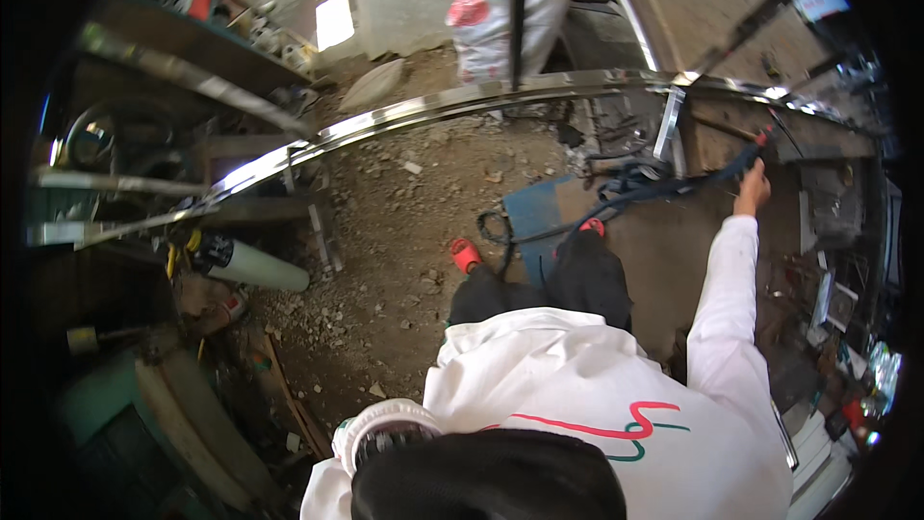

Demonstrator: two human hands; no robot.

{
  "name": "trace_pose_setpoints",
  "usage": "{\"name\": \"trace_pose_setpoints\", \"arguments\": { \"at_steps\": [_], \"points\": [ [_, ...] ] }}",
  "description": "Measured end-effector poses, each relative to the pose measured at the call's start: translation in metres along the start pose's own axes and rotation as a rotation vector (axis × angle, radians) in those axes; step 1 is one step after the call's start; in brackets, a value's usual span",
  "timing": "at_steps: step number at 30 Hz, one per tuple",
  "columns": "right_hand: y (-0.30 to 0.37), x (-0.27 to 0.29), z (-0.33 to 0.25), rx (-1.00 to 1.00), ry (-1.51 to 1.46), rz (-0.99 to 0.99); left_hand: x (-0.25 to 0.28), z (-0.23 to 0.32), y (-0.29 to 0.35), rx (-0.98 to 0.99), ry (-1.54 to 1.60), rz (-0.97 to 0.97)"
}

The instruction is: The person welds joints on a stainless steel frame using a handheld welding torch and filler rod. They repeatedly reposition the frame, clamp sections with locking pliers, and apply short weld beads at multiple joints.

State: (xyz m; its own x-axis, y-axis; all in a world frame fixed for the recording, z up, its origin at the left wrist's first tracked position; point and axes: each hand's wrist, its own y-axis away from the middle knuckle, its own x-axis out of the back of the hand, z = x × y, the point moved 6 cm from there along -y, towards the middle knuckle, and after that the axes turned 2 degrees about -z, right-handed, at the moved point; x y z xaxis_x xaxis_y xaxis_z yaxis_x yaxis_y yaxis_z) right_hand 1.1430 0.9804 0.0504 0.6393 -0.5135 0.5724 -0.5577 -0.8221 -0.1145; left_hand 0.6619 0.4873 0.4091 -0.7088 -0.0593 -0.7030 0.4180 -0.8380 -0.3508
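Observation:
Off to the right, my right arm is stretched out in a white sleeve. My right hand (754,191) is closed around the dark handle of what looks like a welding torch (762,146), with a bit of red near its upper end. From it a thick dark cable (664,191) sags leftward toward the floor and loops beside my feet. The torch end is close to a long shiny metal rail frame (423,108) that spans the view; whether they touch, I cannot tell. My left hand does not show. A large black object (486,477) covers part of my white top at the bottom.
Rubble and dirt cover the floor (385,221), with a blue board (534,217) by my red shoes. A pale gas cylinder (260,265) lies at left. Beyond the rail stands a white sack (491,24); a cluttered shelf (192,34) is far left.

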Motion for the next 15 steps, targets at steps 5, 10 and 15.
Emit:
{"name": "trace_pose_setpoints", "arguments": {
  "at_steps": [5, 10, 15],
  "points": [
    [0.174, 0.036, -0.022, 0.079, -0.304, 0.031, 0.143, 0.071, 0.046, -0.12, -0.335, 0.384],
    [0.419, -0.009, -0.119, 0.258, -0.403, -0.68, 0.364, 0.086, 0.139, 0.205, -1.524, 0.696],
    [0.603, -0.057, -0.144, 0.37, -0.148, -1.236, 0.458, 0.046, 0.206, 0.637, -1.653, 0.662]
  ]
}}
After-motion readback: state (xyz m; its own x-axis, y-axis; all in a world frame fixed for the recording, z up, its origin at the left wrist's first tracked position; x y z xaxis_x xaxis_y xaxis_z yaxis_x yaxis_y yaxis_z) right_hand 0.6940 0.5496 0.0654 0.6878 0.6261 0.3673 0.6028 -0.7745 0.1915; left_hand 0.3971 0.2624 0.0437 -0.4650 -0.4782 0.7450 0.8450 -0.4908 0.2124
